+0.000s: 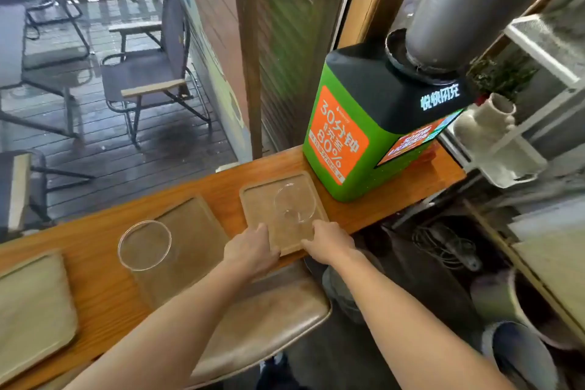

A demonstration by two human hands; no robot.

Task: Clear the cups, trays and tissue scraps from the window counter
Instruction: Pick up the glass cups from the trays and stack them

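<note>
A small wooden tray [258, 199] lies on the wooden window counter [104, 291], with a clear glass cup [295, 203] standing on it. My left hand [251, 248] grips the tray's near left corner. My right hand [329, 239] grips its near right corner. To the left a second wooden tray [196, 231] carries another clear glass cup [144, 245]. A third tray [31, 304] lies at the far left, partly cut off by the frame. No tissue scraps show.
A green and orange charging kiosk [354, 136] stands on the counter right beside the held tray. A brown leather stool seat [269, 317] sits under my arms. Shelves with a pale vase [487, 123] are on the right. Outside the window are folding chairs [152, 73].
</note>
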